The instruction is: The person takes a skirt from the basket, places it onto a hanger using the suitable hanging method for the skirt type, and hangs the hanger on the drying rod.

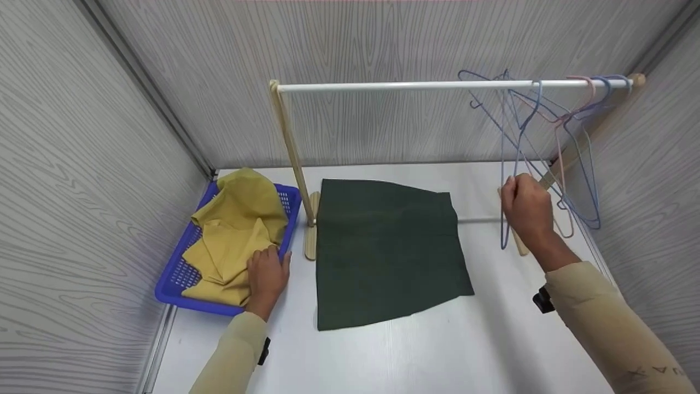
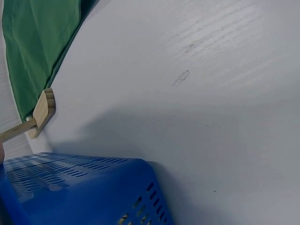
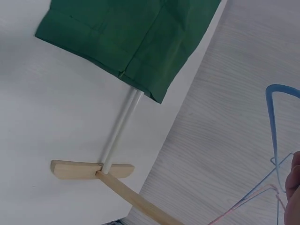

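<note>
My right hand (image 1: 528,208) grips a blue hanger (image 1: 529,117), whose hook is still over the white rail (image 1: 383,86) in the head view. The right wrist view shows the fingers (image 3: 293,180) at its right edge, by the blue hanger. On the left, my left hand (image 1: 268,276) holds the right rim of a blue plastic basket (image 1: 169,295), thumb outside and fingers over the yellow cloth (image 1: 219,268) heaped inside. A dark green cloth (image 1: 388,251) lies spread flat on the white table between the hands.
More blue and pink hangers (image 1: 593,186) hang crowded at the rail's right end. Wooden posts (image 1: 292,150) with flat feet (image 1: 310,241) carry the rail. Pale wood-grain walls (image 1: 350,44) enclose the table (image 1: 377,361) at the back and sides.
</note>
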Available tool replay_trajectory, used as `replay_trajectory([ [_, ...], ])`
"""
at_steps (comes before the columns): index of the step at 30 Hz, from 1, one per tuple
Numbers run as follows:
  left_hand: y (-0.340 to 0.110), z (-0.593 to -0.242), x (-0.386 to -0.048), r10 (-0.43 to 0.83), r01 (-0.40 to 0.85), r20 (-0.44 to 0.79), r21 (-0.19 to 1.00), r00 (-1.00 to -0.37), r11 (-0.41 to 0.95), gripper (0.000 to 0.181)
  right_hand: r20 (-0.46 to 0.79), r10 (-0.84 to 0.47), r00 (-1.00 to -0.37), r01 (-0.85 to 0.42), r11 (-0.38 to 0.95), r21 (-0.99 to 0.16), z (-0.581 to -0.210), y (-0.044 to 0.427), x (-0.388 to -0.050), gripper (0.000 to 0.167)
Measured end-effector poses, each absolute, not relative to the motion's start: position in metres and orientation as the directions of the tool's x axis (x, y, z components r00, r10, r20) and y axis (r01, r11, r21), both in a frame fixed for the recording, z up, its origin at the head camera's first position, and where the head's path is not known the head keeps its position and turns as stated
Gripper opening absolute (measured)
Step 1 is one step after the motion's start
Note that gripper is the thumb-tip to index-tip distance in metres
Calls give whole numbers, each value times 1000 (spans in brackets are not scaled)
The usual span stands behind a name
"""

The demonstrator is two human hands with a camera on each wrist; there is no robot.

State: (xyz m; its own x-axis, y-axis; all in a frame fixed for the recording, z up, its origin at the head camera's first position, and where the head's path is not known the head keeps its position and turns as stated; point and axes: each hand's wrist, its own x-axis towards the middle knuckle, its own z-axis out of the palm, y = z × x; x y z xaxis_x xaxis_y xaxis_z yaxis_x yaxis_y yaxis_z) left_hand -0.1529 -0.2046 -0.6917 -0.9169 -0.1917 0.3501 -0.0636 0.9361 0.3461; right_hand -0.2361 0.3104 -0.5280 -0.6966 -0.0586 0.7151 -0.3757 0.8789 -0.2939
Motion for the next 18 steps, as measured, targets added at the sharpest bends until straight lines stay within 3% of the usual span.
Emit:
replay_trajectory([
  [6,-205,-688,-156,-193,-70,331,351,-924,934,42,754,-143,-641,-442,872,-210,-538,317,-233,23],
  [18,-204,-691,-153,-186,-53,356,351,-916,935,40,744,-282,-607,-546,827,-132,-549,314,-224,19],
])
